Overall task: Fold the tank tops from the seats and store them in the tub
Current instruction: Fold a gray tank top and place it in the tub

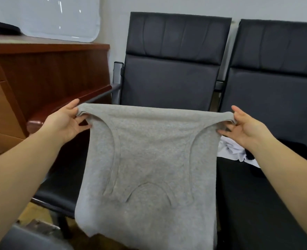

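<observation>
I have the grey tank top [149, 159] held up in the air in front of me, folded over at the top edge so the neckline and armhole seams show low on the hanging cloth. My left hand [66, 121] pinches the top left corner, thumb above and fingers curled under the bunched fabric. My right hand [246, 126] pinches the top right corner the same way, thumb on top, fingers tucked beneath the edge. Between the two grips the fold runs taut and nearly level; below them the cloth hangs freely.

Behind the cloth, past both grips, stands a black seat [172, 65] with a padded back, and a second black seat [275, 78] stands beyond my right grip. Just under my right wrist a crumpled white garment [230, 148] lies on that second seat, with something dark beside it that I cannot make out. Beyond my left grip is a wooden desk [41, 73].
</observation>
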Demonstrator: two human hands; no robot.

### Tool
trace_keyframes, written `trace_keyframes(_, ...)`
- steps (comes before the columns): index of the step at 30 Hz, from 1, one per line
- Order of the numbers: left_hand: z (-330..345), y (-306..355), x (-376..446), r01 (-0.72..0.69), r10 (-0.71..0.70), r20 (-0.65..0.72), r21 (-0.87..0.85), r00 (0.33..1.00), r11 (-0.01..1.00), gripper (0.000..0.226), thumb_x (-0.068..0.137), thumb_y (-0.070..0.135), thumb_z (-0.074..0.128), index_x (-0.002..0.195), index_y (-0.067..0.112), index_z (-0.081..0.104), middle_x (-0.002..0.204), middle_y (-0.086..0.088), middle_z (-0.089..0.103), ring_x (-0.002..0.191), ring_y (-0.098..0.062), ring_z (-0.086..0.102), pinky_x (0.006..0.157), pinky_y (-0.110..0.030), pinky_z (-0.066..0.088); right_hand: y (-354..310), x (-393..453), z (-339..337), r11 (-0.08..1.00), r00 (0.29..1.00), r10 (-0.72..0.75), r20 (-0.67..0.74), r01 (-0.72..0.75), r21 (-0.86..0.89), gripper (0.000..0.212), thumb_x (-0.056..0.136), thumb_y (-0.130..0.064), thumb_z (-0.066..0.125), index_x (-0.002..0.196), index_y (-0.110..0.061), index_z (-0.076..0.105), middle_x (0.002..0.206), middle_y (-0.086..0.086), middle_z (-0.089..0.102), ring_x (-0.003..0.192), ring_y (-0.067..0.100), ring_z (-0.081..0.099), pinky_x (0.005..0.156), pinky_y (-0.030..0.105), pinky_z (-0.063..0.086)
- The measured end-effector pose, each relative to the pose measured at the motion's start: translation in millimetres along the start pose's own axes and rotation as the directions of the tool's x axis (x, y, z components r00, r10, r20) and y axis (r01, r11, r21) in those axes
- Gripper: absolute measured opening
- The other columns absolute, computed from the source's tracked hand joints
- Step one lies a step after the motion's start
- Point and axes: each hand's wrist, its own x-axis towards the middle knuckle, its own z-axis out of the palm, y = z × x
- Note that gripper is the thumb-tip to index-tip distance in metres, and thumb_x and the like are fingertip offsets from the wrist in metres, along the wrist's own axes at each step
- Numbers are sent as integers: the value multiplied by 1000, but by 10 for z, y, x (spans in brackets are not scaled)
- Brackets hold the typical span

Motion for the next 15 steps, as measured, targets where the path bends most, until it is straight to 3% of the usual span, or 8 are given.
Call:
trace_keyframes(2, 68, 2, 202, -20, 20, -18, -1, 1000, 1000, 49, 102, 2, 26, 148, 20, 33, 106, 3, 61, 93, -14, 63, 107, -58, 31, 35, 200, 110, 1000, 1000, 10, -19, -10, -10, 40, 105, -11, 31, 142, -19, 42, 112, 5, 59, 101, 21, 60, 104, 57, 36)
trace_keyframes(8, 278, 101, 608, -48, 47, -58, -20, 997, 999, 49, 102, 2, 24, 145, 19, 39, 135, -7, 53, 122, -27, 53, 113, -53, 28, 128, 626, 342, 998, 998, 31, -61, -28, 54, 42, 104, -8, 27, 142, -18, 42, 110, 6, 60, 99, 22, 62, 105, 57, 34)
trace_keyframes(15, 191, 31, 605, -23, 27, -104, 39, 994, 999, 48, 101, 2, 26, 142, 18, 44, 139, -8, 51, 131, -26, 47, 117, -52, 22, 253, 684, 314, 998, 997, 58, -50, -59, -20, 45, 103, -5, 27, 143, -18, 42, 109, 3, 59, 101, 22, 59, 111, 56, 28)
